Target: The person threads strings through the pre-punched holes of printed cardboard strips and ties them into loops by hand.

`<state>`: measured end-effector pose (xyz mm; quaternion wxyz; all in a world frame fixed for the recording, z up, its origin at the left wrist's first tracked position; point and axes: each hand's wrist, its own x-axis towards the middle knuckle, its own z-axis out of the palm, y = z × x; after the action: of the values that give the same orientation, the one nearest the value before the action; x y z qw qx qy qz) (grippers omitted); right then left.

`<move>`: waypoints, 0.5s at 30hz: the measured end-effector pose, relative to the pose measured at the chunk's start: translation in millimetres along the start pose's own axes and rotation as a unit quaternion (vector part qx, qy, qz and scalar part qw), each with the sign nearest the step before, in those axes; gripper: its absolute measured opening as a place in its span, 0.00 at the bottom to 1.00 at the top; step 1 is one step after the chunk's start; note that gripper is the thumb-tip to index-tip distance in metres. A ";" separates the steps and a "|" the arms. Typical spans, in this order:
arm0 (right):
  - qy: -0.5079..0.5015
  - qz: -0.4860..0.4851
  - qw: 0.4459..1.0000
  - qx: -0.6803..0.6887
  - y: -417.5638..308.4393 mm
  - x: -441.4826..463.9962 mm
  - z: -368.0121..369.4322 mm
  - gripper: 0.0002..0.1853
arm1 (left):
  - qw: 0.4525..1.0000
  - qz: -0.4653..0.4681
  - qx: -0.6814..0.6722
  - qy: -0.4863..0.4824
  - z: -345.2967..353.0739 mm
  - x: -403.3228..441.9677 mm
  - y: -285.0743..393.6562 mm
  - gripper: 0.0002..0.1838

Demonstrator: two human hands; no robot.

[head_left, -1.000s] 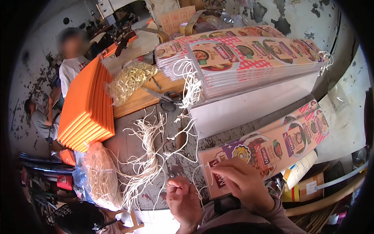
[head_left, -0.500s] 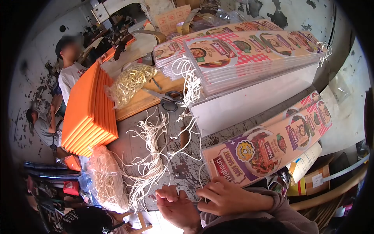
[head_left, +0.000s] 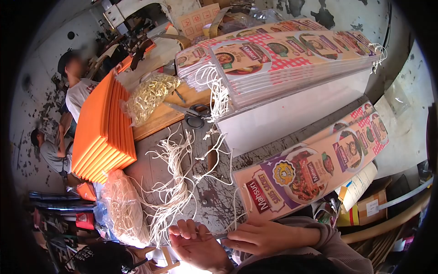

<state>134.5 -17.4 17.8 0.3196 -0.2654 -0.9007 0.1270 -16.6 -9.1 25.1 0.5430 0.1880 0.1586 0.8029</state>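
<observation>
While a thin white cord (head_left: 209,233) at six o'clock is pinched by left hand (head_left: 200,249) and right hand (head_left: 264,237), one clear plastic bag (head_left: 120,179) holds cream strands (head_left: 123,212) at eight, a second transparent bag (head_left: 131,110) gold-coloured pieces (head_left: 155,93) at ten.

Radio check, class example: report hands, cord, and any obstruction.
Left hand, right hand: both pinching cord. Cord loops off printed card's left end. Nothing seen blocking between hands.

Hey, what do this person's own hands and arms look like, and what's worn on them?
The bare, ungloved left grip and bare, ungloved right grip are human hands. A long, rumpled, greyish-mauve fabric sleeve reaches the right wrist; any left sleeve is hard to make out.
</observation>
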 end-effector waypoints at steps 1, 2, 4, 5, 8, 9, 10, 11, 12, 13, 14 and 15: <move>0.025 -0.002 0.998 0.064 2.2 4.8 -9.6 0.18 | 1.000 -0.018 -0.003 -0.010 3.0 0.4 0.1 0.10; 0.049 -0.004 0.991 0.128 2.8 8.6 -18.0 0.22 | 0.999 -0.036 -0.005 -0.020 5.8 0.9 -0.2 0.11; 0.112 0.035 0.980 0.163 -1.7 14.1 -32.2 0.22 | 0.995 -0.025 0.099 -0.021 14.1 -3.5 -10.0 0.13; 0.175 0.072 0.962 0.197 -3.1 16.5 -35.2 0.23 | 0.979 -0.012 0.202 -0.021 19.7 -6.4 -16.9 0.16; 0.294 0.076 0.941 0.151 -0.8 21.3 -20.6 0.19 | 0.957 -0.065 0.282 -0.023 32.9 -13.4 -28.2 0.23; 0.327 0.098 0.929 0.143 -1.2 22.3 -19.2 0.17 | 0.950 -0.081 0.299 -0.047 33.7 -13.1 -29.7 0.24; 0.331 0.100 0.928 0.141 -0.6 24.1 -20.0 0.12 | 0.952 -0.115 0.278 -0.060 28.6 -13.9 -29.5 0.26; 0.331 0.099 0.928 0.142 -1.8 24.7 -20.9 0.12 | 0.952 -0.115 0.278 -0.059 28.6 -13.2 -29.8 0.26; 0.332 0.115 0.927 0.132 -3.3 25.0 -22.1 0.12 | 0.957 -0.119 0.257 -0.065 28.9 -12.5 -30.4 0.25; 0.332 0.132 0.926 0.123 -4.0 24.9 -22.5 0.12 | 0.959 -0.122 0.247 -0.066 28.1 -12.4 -30.6 0.25; 0.331 0.133 0.926 0.125 -3.9 24.4 -21.9 0.12 | 0.961 -0.125 0.237 -0.067 27.3 -12.3 -30.7 0.25; 0.329 0.144 0.924 0.130 -3.5 23.9 -21.0 0.11 | 0.949 -0.118 0.274 -0.108 25.0 -11.5 -30.0 0.26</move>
<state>131.0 -5.6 47.4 0.6076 -0.3752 -0.6728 0.1934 23.6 -7.8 31.8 0.5753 0.3949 0.3335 0.6340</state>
